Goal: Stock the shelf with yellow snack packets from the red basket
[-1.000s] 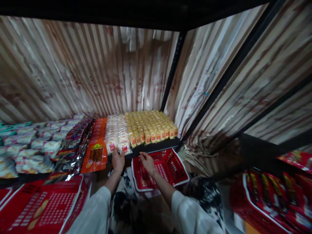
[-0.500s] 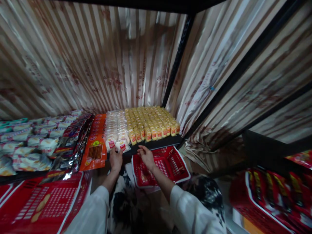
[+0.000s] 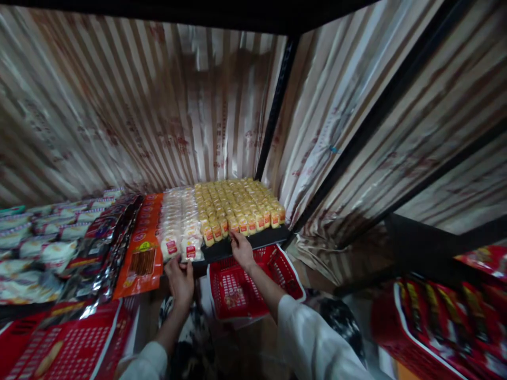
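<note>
My left hand (image 3: 180, 281) is at the shelf's front edge, just below two rows of white clear-wrapped packets (image 3: 190, 247) with red labels. Its thumb and fingers are apart, and nothing shows between them. Fingers stretched forward, my right hand (image 3: 242, 251) reaches to the front of the small yellow packets (image 3: 253, 224), which stand in tight rows beside the white ones. The fingertips appear to touch the front yellow packets; I see nothing held. Below my right forearm sits a red basket (image 3: 247, 309) with a white rim and a few small items inside.
Left of the white packets lie an orange packet (image 3: 137, 253), dark shiny packets (image 3: 105, 237) and several white bags (image 3: 59, 256). Another red basket (image 3: 79, 338) is at lower left. A basket of red packets (image 3: 447, 327) stands at right. Black shelf posts (image 3: 277, 100) frame striped sheeting.
My right hand has moved from above the red basket up to the front of the yellow packets. My left hand has drawn down slightly from the white packets. The view has shifted a little.
</note>
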### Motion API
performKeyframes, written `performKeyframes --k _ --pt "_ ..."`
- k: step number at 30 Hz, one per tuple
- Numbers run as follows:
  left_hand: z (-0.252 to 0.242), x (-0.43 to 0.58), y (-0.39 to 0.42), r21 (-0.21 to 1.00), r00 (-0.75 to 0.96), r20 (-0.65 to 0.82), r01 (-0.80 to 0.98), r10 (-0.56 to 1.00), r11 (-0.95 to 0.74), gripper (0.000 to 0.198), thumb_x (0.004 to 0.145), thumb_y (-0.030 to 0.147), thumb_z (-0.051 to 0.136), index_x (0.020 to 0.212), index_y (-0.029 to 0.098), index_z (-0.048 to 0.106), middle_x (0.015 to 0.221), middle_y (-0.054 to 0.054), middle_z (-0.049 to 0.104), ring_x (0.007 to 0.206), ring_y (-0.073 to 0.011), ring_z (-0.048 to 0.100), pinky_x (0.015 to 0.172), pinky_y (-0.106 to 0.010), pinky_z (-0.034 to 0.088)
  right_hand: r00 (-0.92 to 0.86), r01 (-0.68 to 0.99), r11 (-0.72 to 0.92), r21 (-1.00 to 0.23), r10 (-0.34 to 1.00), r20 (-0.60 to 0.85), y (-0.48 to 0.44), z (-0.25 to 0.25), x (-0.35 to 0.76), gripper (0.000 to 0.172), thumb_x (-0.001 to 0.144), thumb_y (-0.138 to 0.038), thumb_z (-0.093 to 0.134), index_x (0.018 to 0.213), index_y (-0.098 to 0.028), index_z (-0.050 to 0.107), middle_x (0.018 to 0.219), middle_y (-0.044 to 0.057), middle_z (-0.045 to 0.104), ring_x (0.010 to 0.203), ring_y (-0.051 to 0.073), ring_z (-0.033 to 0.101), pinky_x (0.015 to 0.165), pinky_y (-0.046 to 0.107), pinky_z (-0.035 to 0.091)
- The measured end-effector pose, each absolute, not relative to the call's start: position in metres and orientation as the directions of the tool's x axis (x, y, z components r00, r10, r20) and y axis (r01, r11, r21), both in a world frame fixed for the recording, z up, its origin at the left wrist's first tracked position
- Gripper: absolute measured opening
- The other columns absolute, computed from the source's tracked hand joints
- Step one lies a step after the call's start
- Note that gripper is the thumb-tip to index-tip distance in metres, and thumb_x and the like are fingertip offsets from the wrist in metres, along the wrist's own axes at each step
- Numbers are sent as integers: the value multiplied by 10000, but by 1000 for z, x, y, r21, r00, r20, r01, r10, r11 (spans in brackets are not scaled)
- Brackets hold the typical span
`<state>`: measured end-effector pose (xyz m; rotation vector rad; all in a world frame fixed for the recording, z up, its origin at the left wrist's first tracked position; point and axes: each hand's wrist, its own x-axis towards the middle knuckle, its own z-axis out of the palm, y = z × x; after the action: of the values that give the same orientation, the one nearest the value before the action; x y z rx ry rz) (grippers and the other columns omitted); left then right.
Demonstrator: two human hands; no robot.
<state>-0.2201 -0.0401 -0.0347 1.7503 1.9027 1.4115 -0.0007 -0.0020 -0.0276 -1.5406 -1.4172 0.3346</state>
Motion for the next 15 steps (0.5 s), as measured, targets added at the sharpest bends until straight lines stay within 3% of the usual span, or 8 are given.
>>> performKeyframes --k 3,7,15 --pt "-34 -210 -47 703 -153 454 667 878 -247 264 840 284 419 1011 178 589 995 -102 546 938 -232 565 867 -413 486 268 587 184 -788 875 404 -4 -28 0 390 762 -139 429 1083 -181 647 1012 90 683 930 200 637 895 371 503" --pt "-27 -189 -53 710 40 431 601 902 -366 277 851 209 364 980 189 608 976 -81 602 954 -201 598 862 -358 501 306 590 185 -786 850 429 -11 -24 10 372 758 -132 424 1029 -190 672 977 83 687 925 194 630 887 356 505" --pt "-1 -140 -46 756 204 320 533 925 -380 305 836 172 376 1022 179 618 1010 -76 641 959 -182 623 885 -331 502 349 665 80 -742 846 404 -10 -11 54 383 746 -121 410 999 -192 688 980 59 688 956 184 617 923 356 485"
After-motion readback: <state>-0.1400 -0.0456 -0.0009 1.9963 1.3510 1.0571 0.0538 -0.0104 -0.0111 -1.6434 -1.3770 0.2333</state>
